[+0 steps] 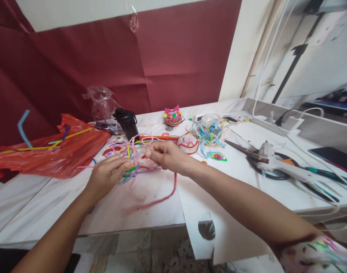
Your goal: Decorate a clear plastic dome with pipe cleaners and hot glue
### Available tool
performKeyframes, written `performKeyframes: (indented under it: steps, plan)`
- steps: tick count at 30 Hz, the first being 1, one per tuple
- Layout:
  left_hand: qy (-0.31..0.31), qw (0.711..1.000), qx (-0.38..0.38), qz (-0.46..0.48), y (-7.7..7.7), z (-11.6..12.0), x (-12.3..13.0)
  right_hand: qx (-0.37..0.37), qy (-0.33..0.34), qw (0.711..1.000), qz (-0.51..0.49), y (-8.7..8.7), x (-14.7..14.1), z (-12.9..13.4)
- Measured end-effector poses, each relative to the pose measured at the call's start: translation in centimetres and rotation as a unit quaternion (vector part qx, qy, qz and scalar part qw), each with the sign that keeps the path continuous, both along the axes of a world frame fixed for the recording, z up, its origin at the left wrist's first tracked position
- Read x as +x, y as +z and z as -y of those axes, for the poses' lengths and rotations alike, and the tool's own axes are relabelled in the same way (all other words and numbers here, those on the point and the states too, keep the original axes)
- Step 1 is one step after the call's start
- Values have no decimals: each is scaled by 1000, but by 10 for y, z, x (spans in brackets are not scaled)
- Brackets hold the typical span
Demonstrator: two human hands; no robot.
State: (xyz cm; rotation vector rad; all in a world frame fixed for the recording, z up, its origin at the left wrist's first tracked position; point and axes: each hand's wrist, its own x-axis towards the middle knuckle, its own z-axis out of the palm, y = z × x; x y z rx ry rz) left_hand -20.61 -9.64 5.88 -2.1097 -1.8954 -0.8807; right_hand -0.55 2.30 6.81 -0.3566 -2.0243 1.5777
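Observation:
My left hand [109, 174] is closed in a pinch over a pile of coloured pipe cleaners [129, 170]; what its fingertips hold is too small to make out. Just right of it, my right hand [165, 154] pinches a red pipe cleaner, its short end showing at the fingertips. A red pipe cleaner strand [173, 189] hangs below that hand and curves left, blurred at its far end. Pink pipe cleaners [145, 137] loop up behind both hands. Beside the right hand sits a clear rounded piece trimmed in red [188, 143].
A red plastic bag [76, 151] lies left, with a black container [127, 123] behind the pile. Farther back is a pink cat-like face [173, 116]. Blue pipe cleaners [209, 132], scissors [244, 148], a glue gun [275, 161] and a phone [332, 157] lie right. Cut white paper [224, 231] overhangs the front edge.

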Motion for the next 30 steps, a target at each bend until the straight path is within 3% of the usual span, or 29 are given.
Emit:
performKeyframes:
  steps: [4,6,8,11,16,23,27,30]
  plan:
    - [71,989,-16,-128,-10,-12,-7,-104,3,995,-2,5,11,-6]
    - [112,978,-5,-174,-7,-13,2,-123,-4,992,5,5,14,-8]
    - [116,980,20,-160,1,-14,19,-105,-21,994,13,3,15,-9]
    - [42,998,-8,-36,16,-15,50,-24,-44,999,-3,-3,15,-9]
    - [-19,994,-78,78,24,-23,76,89,-68,993,-25,-5,25,-9]
    - [-87,996,2,5,29,-34,88,-18,29,999,34,11,68,-14]
    - [-157,985,51,-54,34,-33,107,20,30,995,92,17,94,-18]
    - [-172,980,71,-73,39,-33,116,7,49,994,100,17,113,-25]
